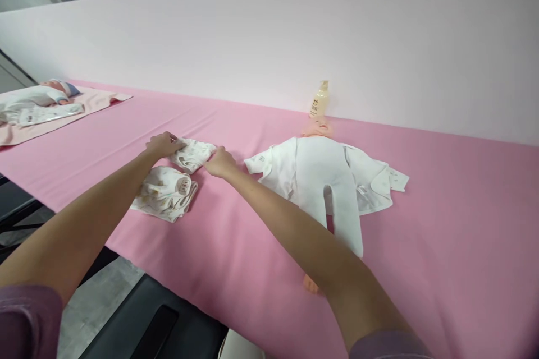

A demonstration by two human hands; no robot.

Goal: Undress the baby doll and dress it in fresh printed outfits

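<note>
Both left hand (163, 145) and right hand (221, 163) curl nearly closed, gripping opposite ends of a printed garment (193, 155) behind a folded bundle (162, 193). By the wall (379, 56) stands a yellowish pump bottle (320, 100), fill unclear.

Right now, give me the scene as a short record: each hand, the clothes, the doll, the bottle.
Left hand: on the left end of the farther folded cloth
Right hand: fingers closed at that cloth's right corner
Nearer folded cloth: patterned, on the pink cover
Doll: lying down, head toward the wall
White clothing: spread over the doll's body
Bottle: standing beyond the doll's head
</note>
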